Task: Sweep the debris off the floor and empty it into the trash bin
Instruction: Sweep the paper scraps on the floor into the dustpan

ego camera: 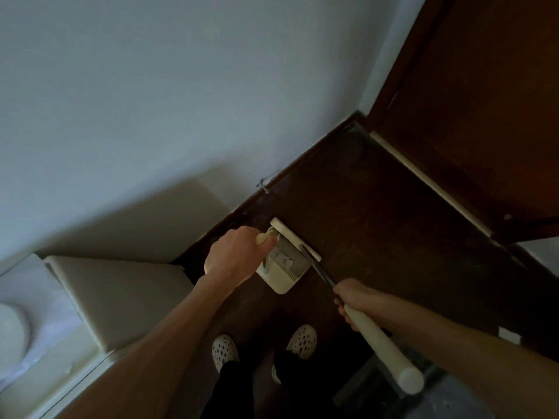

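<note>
Best done with short strokes: keep dustpan (279,264) lip flat on the dark floor (378,237) and draw broom head (295,238) straight into its mouth. Left hand (236,255), fingers wrapped round the dustpan's upright handle; right hand (354,300), fingers closed on the broom handle (384,346). Cream dustpan beside the wall (151,101), broom head touching its open edge. Debris too dim to make out.

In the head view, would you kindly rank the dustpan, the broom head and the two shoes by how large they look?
Largest to smallest, as they appear:
1. dustpan
2. broom head, a long narrow bar at the dustpan's mouth
3. left shoe and right shoe: these look alike, so no ranking between them; the legs partly hide both.
</note>
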{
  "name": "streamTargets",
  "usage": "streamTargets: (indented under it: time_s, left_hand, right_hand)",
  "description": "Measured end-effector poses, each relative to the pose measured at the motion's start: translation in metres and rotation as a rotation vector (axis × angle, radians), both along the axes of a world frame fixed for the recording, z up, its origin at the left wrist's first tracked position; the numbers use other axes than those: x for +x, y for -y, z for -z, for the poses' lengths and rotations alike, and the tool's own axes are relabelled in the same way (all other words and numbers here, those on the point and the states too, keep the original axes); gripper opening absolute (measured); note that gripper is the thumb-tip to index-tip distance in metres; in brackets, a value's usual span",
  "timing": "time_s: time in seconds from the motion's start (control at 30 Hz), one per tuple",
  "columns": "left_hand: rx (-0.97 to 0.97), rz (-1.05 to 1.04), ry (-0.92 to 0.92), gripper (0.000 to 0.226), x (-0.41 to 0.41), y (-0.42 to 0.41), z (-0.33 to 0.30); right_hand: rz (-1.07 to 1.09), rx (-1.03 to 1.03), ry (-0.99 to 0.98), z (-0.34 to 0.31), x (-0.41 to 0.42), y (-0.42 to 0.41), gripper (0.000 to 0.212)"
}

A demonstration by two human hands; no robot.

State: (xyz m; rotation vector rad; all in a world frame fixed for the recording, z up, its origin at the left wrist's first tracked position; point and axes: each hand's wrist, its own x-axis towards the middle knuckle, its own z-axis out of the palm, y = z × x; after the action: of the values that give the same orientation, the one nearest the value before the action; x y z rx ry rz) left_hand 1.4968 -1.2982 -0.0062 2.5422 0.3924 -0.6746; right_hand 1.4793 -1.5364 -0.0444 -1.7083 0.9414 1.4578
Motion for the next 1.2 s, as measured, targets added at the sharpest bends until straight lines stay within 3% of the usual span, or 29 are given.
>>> streamTargets:
  time_s: [0.13, 0.33, 0.47, 0.87, 1.2]
  left_hand:
    - [0.008, 0.057, 0.027, 0.043, 0.007, 0.027, -0.016]
    - [0.002, 0.202, 0.029, 0.038, 0.025, 0.078, -0.036]
    - [-0.040, 0.291, 0.021, 0.049, 0.050, 0.120, -0.045]
    - [-0.097, 0.773, 0.002, 0.046, 0.151, 0.286, -0.039]
    - [-0.117, 1.158, -0.022, 0.047, 0.185, 0.460, -0.027]
  right_hand:
    - [0.116, 0.007, 0.013, -0.014, 0.007, 0.038, 0.031]
    - [0.367, 0.083, 0.042, -0.035, 0.012, 0.104, 0.025]
    - [0.569, 0.094, 0.032, -0.042, 0.014, 0.141, 0.025]
    - [0.997, 0.049, 0.117, -0.046, 0.030, 0.256, 0.030]
    - [1.361, 0.026, 0.162, -0.030, 0.020, 0.352, 0.031]
